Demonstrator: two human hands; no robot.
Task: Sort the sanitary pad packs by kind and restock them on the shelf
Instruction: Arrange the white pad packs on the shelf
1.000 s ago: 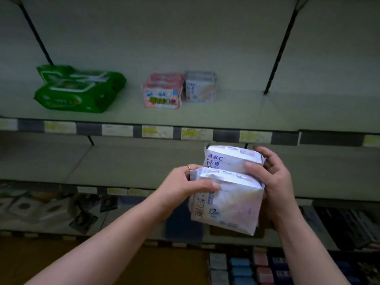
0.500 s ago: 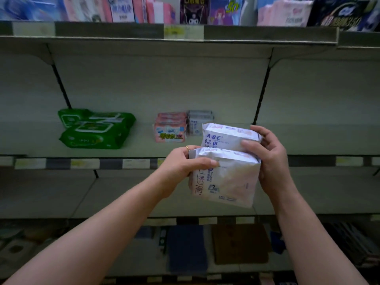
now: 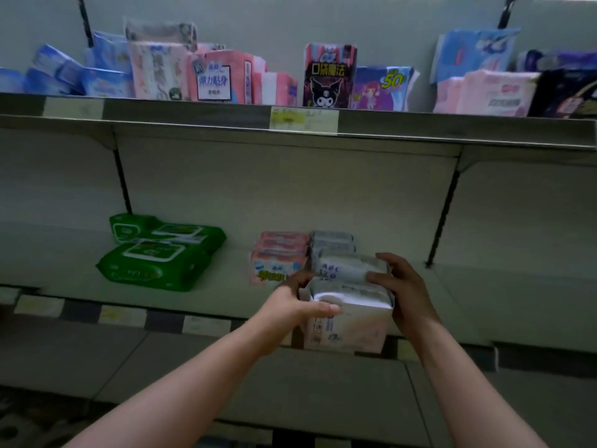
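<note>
White film-wrapped pad packs, two together, are being held at the near edge of the middle shelf, just in front of a grey-white stack. The left hand and right hand are clamping opposite sides (fingers curling over the tops). The packs are looking light, squashy and slippery, so gripping the sides is probably suiting them best.

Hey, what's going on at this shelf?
A person is restocking sanitary pads in a shop. The left hand grips a white front pack, and the right hand curls round the ABC pack right behind it. Both packs are at the middle shelf front edge, apparently not yet set down, before a grey-white stack that sits beside pink packs. Green packs lie farther left.
</note>
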